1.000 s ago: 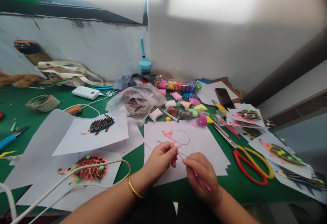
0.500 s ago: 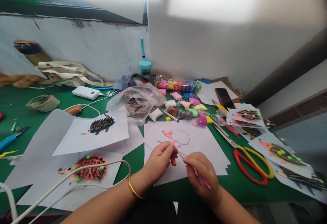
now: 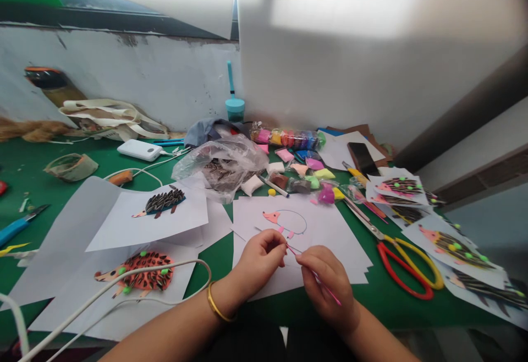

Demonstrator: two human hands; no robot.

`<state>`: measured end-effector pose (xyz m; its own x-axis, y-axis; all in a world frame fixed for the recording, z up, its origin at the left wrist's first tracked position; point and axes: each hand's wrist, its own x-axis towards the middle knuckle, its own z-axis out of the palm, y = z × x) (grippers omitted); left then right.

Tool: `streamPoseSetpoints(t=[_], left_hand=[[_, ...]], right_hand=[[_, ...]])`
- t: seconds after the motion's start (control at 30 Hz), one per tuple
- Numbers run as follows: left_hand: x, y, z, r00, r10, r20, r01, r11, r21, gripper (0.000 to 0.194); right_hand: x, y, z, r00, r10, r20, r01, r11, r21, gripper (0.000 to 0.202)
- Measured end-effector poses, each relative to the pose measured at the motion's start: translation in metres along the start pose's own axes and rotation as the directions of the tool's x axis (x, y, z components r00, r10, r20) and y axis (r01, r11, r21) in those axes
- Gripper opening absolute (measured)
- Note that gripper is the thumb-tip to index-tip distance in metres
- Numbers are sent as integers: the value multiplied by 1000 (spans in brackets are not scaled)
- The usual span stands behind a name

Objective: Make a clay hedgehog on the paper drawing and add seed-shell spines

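Observation:
My right hand [image 3: 328, 285] pinches a thin pink stick-shaped modelling tool [image 3: 334, 298], whose far end points at the fingertips of my left hand [image 3: 262, 257]. My left thumb and fingers are pressed together at that tip; whatever small piece they hold is hidden. Both hands hover over the front part of a white paper sheet [image 3: 338, 241]. On this sheet is a drawn hedgehog outline [image 3: 306, 221] with a pink clay head [image 3: 271, 217] filled in. Two small pink clay feet [image 3: 290, 235] lie under the outline, just beyond my left fingers.
Red-and-yellow scissors [image 3: 406, 268] lie to the right, beside finished seed hedgehogs [image 3: 457, 246]. Clay packets [image 3: 324, 174] and a plastic bag of sunflower seeds [image 3: 223, 169] are behind the sheet. A white cable [image 3: 165, 265] crosses the papers at left.
My left fingers have curled in and shifted slightly at the tool's tip. My right hand keeps its hold on the pink tool, almost still.

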<state>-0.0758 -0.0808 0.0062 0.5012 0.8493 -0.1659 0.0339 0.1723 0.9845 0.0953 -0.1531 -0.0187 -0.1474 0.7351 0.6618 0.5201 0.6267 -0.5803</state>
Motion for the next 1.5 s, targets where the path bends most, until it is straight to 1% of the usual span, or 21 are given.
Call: streamPoseSetpoints(t=[0.1, 0.17, 0.23, 0.3, 0.37, 0.43, 0.53, 0.63, 0.73, 0.8, 0.83, 0.9, 0.97, 1.0, 1.03, 1.1, 1.17, 1.23, 1.5], left_hand=[[1, -2, 0, 1000, 4, -7, -3, 1000, 31, 12], [1, -3, -1, 1000, 26, -18, -24, 997, 78, 10], [1, -5, -1, 995, 92, -47, -82, 980, 182, 8], [0, -8, -1, 981, 177, -79, -143, 936, 322, 6], [0, -10, -1, 970, 225, -93, -167, 892, 420, 5], [1, -13, -2, 971, 219, -97, -154, 881, 447, 6], [4, -16, -2, 979, 181, -97, -123, 896, 427, 7], [6, -17, -2, 983, 163, -87, -112, 900, 421, 8], [5, -16, -2, 982, 174, -73, -122, 880, 459, 9], [3, -15, -2, 973, 221, -61, -155, 831, 535, 9], [1, -16, -2, 962, 270, -43, -193, 782, 593, 9], [-2, -16, -3, 916, 398, 41, -306, 630, 714, 10], [-3, -19, -2, 853, 498, 157, -414, 460, 786, 13], [-4, -20, -2, 826, 524, 208, -452, 394, 801, 14], [-3, -22, -2, 809, 533, 250, -477, 344, 809, 14], [-2, -26, -2, 791, 528, 309, -504, 275, 819, 15], [1, -29, -2, 783, 520, 341, -514, 233, 825, 14], [3, -32, -2, 782, 516, 349, -514, 219, 829, 15], [2, -31, -1, 814, 466, 347, -490, 230, 841, 15]], right_hand=[[0, 1, 0, 1000, 5, 9, -5, 1000, -9, 49], [0, 2, 1, 1000, 8, 10, -8, 1000, -22, 49], [0, 4, 1, 1000, 2, 16, -1, 999, -49, 48], [0, 5, 2, 999, -21, 36, 25, 995, -99, 48], [1, 5, 2, 997, -60, 57, 68, 983, -168, 48], [1, 5, 3, 993, -94, 74, 108, 966, -234, 48], [2, 4, 4, 990, -116, 84, 136, 946, -294, 47], [2, 4, 4, 991, -109, 82, 130, 943, -307, 46], [1, 6, 2, 993, -86, 78, 106, 948, -300, 44], [0, 8, 0, 997, -49, 65, 67, 953, -296, 42], [-1, 10, -2, 998, -17, 60, 34, 955, -293, 40], [-2, 13, -6, 997, 58, 56, -40, 960, -277, 36], [-2, 16, -7, 991, 116, 65, -96, 964, -248, 31], [-2, 17, -8, 988, 131, 76, -110, 965, -237, 30], [-2, 18, -7, 987, 138, 87, -114, 966, -231, 29], [-1, 20, -5, 983, 145, 112, -114, 964, -240, 27], [0, 21, -2, 980, 148, 134, -109, 960, -258, 26], [1, 21, 0, 978, 152, 141, -110, 957, -270, 26], [0, 22, 2, 974, 169, 153, -120, 951, -286, 26]])
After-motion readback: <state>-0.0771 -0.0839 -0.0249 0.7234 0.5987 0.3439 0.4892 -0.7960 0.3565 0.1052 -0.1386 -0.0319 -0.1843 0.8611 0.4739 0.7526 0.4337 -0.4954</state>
